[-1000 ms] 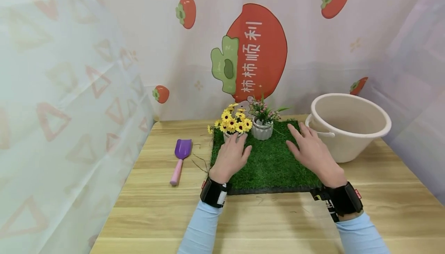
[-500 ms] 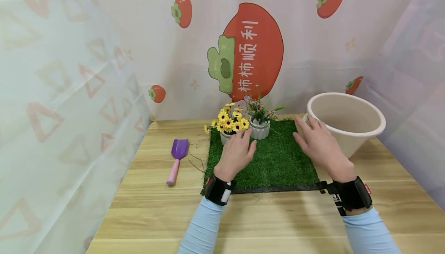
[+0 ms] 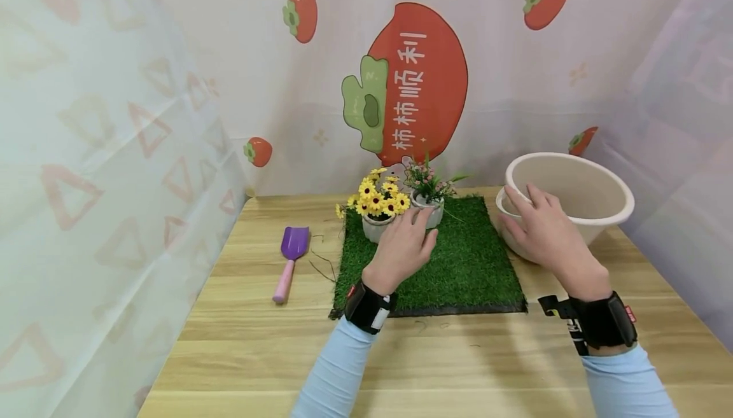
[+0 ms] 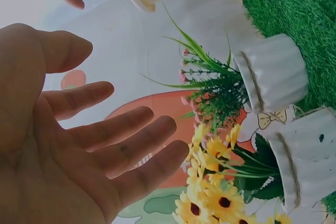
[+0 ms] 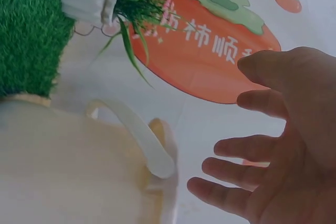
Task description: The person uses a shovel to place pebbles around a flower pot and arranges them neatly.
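Observation:
My left hand (image 3: 403, 246) hovers over the green turf mat (image 3: 464, 271) with its fingers loosely extended, holding nothing. In the head view its fingertips overlap the white pot (image 3: 437, 217) of pink flowers. Just left of them stands a white pot of yellow daisies (image 3: 375, 200). Both pots carry a twine band, seen in the left wrist view around the daisy pot (image 4: 310, 156). My right hand (image 3: 544, 233) is in front of the cream bucket (image 3: 601, 228), fingers spread and palm bare in the right wrist view. The bucket's pale handle (image 5: 139, 135) hangs near its rim.
A toy shovel (image 3: 294, 244) with purple blade and pink handle lies left of the mat on the wooden table (image 3: 240, 341). Thin dark strands (image 3: 323, 268) lie between shovel and mat. A persimmon-printed curtain (image 3: 492, 132) hangs behind the table.
My left hand has moved right, from the daisy pot to in front of the pink-flower pot. My right hand has shifted right, from over the mat to in front of the bucket.

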Tool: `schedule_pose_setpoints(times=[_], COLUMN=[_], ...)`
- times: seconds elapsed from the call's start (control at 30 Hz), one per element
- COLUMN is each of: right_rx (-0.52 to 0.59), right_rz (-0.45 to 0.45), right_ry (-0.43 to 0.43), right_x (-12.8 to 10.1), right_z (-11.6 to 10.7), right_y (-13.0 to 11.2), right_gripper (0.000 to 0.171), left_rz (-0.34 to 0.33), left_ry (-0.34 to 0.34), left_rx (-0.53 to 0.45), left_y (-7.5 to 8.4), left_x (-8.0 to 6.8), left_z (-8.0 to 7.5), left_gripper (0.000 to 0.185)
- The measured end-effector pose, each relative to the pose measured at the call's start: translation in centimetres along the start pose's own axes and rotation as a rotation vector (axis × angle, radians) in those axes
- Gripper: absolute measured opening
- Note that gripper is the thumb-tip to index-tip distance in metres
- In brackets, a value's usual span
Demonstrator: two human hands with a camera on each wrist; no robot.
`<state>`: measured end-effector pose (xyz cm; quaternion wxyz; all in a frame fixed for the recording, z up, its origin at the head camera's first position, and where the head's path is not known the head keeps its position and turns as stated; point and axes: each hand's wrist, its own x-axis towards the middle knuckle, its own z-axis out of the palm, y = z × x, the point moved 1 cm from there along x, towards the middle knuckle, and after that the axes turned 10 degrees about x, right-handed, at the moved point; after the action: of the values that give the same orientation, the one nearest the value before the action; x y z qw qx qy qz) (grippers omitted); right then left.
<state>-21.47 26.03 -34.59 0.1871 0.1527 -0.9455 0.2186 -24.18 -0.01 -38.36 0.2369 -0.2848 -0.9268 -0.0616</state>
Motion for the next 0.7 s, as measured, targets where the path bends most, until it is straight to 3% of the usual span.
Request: schedule_pose_setpoints(times=[0.47, 0.7], right_rx=[0.005, -0.002], right_rz=[0.1, 0.119], right_ry=[-0.06, -0.043], right_x=[-0.5, -1.2], right_z=[-2.5, -3.2], right_y=[1.8, 3.0], right_gripper=[0.053, 0.053], left_rz=[0.049, 0.072], left_ry=[-0.013, -0.01], left_rx=[0.007, 0.011], left_y=[1.1, 1.9], left_x=[0.8, 1.2], left_z=[-0.2, 0.0], left_gripper=[0.045, 0.045])
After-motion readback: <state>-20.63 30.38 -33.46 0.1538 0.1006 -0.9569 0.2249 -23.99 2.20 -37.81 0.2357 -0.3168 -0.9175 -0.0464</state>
